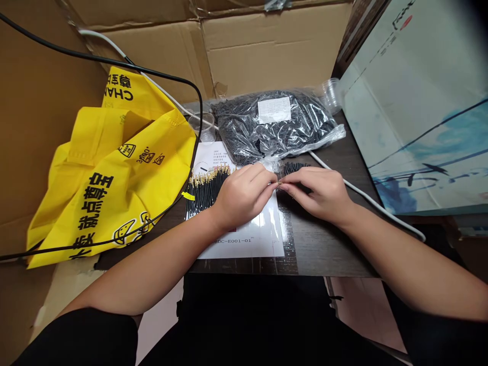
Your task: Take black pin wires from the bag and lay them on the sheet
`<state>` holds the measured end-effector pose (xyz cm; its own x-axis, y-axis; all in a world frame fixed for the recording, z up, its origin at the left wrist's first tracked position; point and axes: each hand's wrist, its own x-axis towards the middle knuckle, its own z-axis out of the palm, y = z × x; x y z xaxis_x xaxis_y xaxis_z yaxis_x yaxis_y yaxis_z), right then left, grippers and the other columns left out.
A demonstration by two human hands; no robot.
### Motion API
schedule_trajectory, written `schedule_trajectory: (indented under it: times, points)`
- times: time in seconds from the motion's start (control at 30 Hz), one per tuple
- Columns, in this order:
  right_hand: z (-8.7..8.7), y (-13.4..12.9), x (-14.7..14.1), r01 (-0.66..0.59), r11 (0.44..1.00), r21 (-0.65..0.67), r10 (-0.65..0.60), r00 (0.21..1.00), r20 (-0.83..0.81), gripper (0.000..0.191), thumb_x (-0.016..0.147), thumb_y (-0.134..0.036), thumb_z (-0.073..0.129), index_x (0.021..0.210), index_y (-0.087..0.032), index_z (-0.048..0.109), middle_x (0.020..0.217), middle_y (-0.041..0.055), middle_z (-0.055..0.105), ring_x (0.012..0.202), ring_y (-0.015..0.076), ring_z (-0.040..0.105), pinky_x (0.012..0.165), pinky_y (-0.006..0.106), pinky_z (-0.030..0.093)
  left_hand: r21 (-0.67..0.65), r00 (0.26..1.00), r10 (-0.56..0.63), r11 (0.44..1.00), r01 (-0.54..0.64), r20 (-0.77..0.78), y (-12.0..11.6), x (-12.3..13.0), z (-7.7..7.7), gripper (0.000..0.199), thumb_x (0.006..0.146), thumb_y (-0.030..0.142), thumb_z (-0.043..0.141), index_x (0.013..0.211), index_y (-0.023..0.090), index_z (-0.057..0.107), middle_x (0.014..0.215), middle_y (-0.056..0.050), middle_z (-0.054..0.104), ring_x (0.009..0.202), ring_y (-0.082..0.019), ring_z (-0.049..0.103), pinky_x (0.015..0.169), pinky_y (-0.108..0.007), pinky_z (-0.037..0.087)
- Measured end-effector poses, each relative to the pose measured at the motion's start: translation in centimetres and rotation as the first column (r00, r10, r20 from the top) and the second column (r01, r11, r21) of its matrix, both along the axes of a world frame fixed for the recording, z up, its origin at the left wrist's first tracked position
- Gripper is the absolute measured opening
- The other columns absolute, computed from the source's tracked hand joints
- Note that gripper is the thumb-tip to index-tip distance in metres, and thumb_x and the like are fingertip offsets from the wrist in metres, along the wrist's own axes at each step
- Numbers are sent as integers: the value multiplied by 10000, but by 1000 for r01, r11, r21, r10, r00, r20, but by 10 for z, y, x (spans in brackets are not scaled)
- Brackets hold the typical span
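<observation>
My left hand (247,192) and my right hand (320,192) meet over the desk, thumbs and fingertips pinched together. Between the fingertips shows a tiny, thin gold-coloured piece (279,184); most of it is hidden by the fingers. Left of my left hand lies a dense row of short black wires with gold-coloured tips (206,190), a yellow tag (188,195) at its side. These wires rest on a printed white sheet (263,239), partly covered by my left hand. Just behind my right hand is a small pile of short black pieces (294,166).
A clear plastic bag full of black pieces (244,127) lies at the back, near clear plastic cups (331,96). A yellow bag (152,137) fills the left, crossed by a black cable (163,76). A white cable (366,201) runs right. Cardboard boxes (274,56) stand behind.
</observation>
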<state>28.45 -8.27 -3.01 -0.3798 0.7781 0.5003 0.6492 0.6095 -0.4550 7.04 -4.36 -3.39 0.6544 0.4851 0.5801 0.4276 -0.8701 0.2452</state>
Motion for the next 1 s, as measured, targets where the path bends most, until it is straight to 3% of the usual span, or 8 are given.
schedule_trajectory:
  times: [0.37, 0.6, 0.77, 1.0]
  points:
    - [5, -6, 0, 76, 994, -84, -77, 997, 0, 146, 935, -346, 566, 982, -326, 702, 895, 12, 749, 819, 204, 688, 786, 386, 536, 2, 1000, 6, 1000, -6, 30, 2, -1, 1, 109, 963, 247, 525, 936, 172, 599, 858, -38, 650, 776, -139, 567, 710, -288, 445]
    - [1, -4, -1, 53, 998, -17, -53, 998, -27, 121, 918, -290, 593, 975, -297, 699, 877, 12, 747, 778, 181, 678, 763, 363, 539, 1, 1000, 1, 1000, -1, 31, 2, -1, 0, 106, 959, 250, 535, 939, 168, 599, 864, -36, 646, 778, -138, 564, 713, -288, 445]
    - [-1, -4, -3, 58, 997, -44, -60, 998, -24, 127, 921, -314, 588, 978, -313, 701, 891, 14, 751, 793, 197, 686, 773, 382, 543, -5, 1000, -1, 1000, 1, 15, 2, -1, -1, 121, 965, 264, 525, 948, 167, 596, 875, -41, 648, 791, -144, 570, 727, -293, 451]
    - [-2, -3, -5, 38, 998, 43, -37, 999, -27, 103, 912, -244, 610, 968, -261, 695, 872, 18, 751, 765, 175, 676, 756, 345, 540, -18, 1000, -22, 1000, 23, 20, 2, -1, -1, 109, 956, 245, 530, 960, 161, 600, 882, -42, 650, 799, -146, 572, 736, -295, 463]
